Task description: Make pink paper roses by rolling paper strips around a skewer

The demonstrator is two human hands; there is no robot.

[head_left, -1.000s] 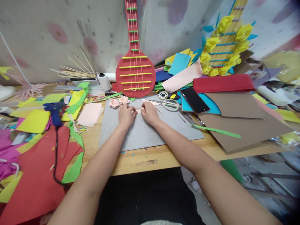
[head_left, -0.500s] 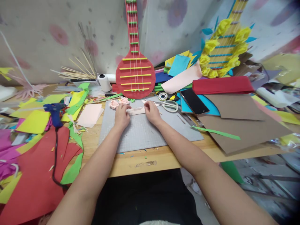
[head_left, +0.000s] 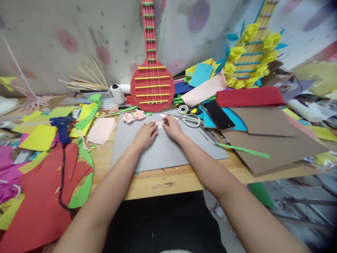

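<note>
My left hand (head_left: pixel 145 135) and my right hand (head_left: pixel 172 127) rest close together on the grey cutting mat (head_left: pixel 163 151). Between their fingertips lies a small pale pink paper strip (head_left: pixel 159 124), folded short. Fingers of both hands are curled down and press on it. Two finished pink paper roses (head_left: pixel 133 116) sit on the mat just beyond my left hand.
Scissors (head_left: pixel 191 119), a tape roll (head_left: pixel 183 109) and a dark phone (head_left: pixel 218 114) lie right of my hands. A blue glue gun (head_left: pixel 61 127) lies among coloured paper on the left. A red paper guitar (head_left: pixel 152 80) leans on the wall; brown card (head_left: pixel 273 140) covers the right.
The pink strip was stretched long between my hands half a second ago; now my hands have come together and the strip is folded short on the mat.
</note>
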